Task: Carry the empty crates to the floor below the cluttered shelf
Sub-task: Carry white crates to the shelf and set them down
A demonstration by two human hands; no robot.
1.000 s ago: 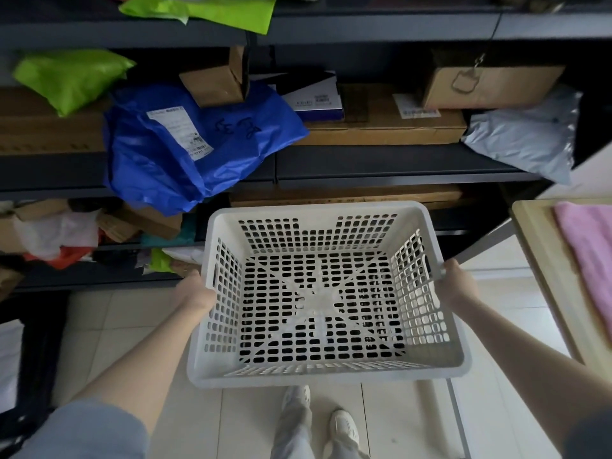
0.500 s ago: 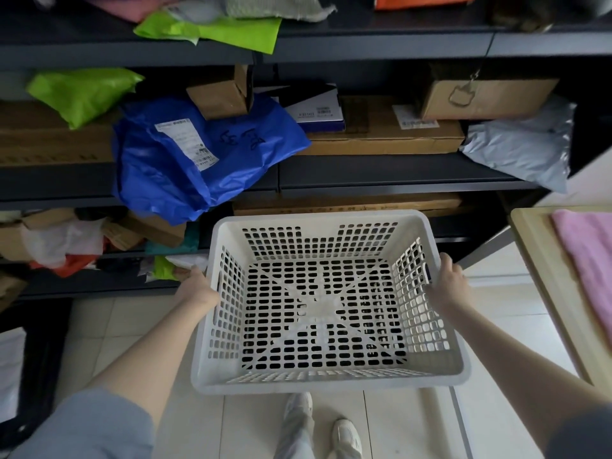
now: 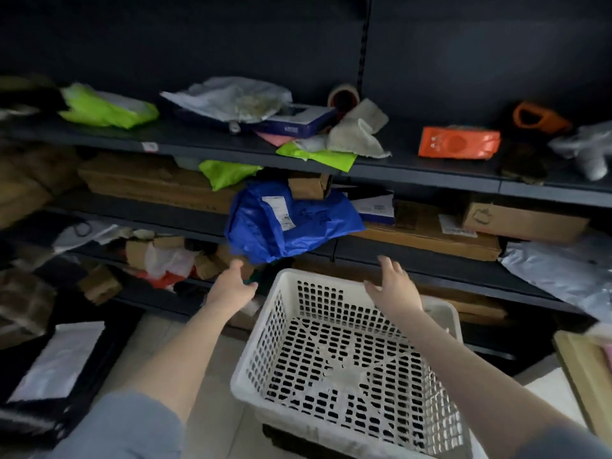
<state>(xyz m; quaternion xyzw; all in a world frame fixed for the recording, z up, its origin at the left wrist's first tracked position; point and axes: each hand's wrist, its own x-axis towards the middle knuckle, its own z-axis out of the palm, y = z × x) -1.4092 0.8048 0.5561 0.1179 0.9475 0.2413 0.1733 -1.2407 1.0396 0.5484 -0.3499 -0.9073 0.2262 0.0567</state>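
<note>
An empty white slotted plastic crate (image 3: 265, 359) sits low in front of the dark shelf unit (image 3: 414, 178), on or just above the tiled floor; the blur keeps me from telling which. My left hand (image 3: 231, 286) hovers beside the crate's far left corner with fingers spread, holding nothing. My right hand (image 3: 394, 286) is raised over the crate's far rim, palm open, off the plastic. The shelves above are crowded with parcels, among them a blue mailer bag (image 3: 284, 223).
Green bags (image 3: 106, 109), cardboard boxes (image 3: 523, 221), an orange pack (image 3: 458, 142) and grey mailers (image 3: 559, 270) fill the shelves. A black frame holding a white sheet (image 3: 59, 362) leans at lower left. A wooden table corner (image 3: 583, 362) juts in at right.
Both hands have let go of the crate's side walls and lifted up toward the shelf. The crate has dropped lower. The view has tilted up and blurred.
</note>
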